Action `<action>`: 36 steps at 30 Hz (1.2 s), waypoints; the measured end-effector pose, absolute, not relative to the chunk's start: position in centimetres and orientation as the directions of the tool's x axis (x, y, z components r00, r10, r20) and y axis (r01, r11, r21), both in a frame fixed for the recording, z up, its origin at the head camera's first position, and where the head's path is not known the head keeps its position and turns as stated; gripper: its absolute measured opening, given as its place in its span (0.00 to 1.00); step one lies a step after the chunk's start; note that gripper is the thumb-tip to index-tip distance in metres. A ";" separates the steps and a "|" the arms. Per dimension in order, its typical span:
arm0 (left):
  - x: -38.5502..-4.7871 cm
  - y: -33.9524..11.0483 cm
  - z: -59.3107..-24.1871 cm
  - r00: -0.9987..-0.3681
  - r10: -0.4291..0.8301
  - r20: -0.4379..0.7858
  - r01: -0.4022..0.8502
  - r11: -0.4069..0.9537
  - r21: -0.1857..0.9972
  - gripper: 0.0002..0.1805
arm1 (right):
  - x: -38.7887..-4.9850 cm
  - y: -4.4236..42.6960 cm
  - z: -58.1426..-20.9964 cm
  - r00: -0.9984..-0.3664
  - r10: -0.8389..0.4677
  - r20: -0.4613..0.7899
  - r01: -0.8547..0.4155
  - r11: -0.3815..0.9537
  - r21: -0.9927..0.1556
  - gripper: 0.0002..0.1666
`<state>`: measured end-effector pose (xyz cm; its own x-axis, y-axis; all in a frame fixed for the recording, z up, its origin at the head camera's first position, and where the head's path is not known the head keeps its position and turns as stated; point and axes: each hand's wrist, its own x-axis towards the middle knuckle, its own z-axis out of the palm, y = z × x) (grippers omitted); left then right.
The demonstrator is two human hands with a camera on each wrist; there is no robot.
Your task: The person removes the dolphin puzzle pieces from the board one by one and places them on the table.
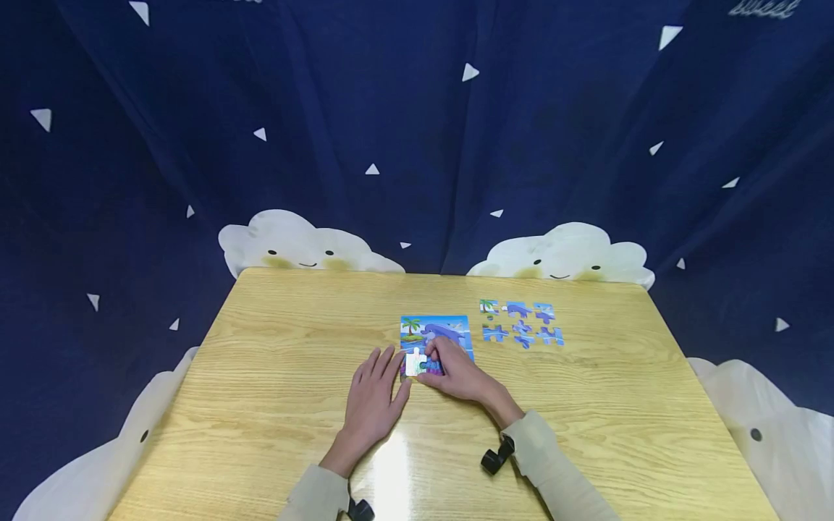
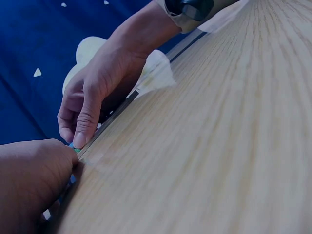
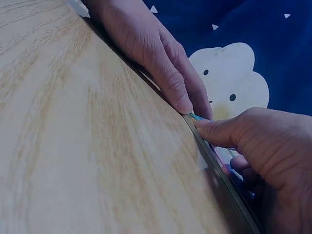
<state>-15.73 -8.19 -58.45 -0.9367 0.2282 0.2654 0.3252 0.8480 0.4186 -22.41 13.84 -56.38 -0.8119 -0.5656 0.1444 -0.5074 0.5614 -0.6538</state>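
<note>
The worktop (image 1: 280, 325) carries all items. Left hand (image 1: 374, 401): fingers straight, tips at the near-left corner of the picture board (image 1: 435, 319). Right hand (image 1: 456, 373): thumb and finger pinch one puzzle piece (image 1: 415, 365); this hand obstructs the board's near-right part. The board lies midway between the worktop's side edges, nearer the far edge, and bears the pinched piece at its near-left corner. Six loose pieces (image 1: 518, 310) lie in two rows toward the worktop's far-right corner.

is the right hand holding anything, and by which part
The right hand is at the right side of the puzzle piece; whether it pinches that edge cannot be told.
</note>
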 end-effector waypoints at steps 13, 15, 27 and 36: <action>-15.8 -8.3 -58.5 -0.932 0.234 0.276 0.337 0.840 0.425 0.31 | -22.5 13.9 -56.4 -0.805 -0.576 0.145 -0.520 0.566 -0.640 0.26; -15.8 -8.3 -58.6 -0.933 0.236 0.271 0.335 0.841 0.424 0.31 | -22.4 13.9 -56.3 -0.810 -0.569 0.141 -0.513 0.569 -0.643 0.27; -15.7 -8.3 -58.6 -0.936 0.234 0.263 0.331 0.840 0.429 0.31 | -22.3 13.9 -56.3 -0.823 -0.546 0.155 -0.498 0.565 -0.658 0.24; -15.8 -8.3 -58.7 -0.935 0.239 0.263 0.333 0.846 0.416 0.31 | -22.4 13.8 -56.3 -0.826 -0.542 0.153 -0.485 0.546 -0.683 0.23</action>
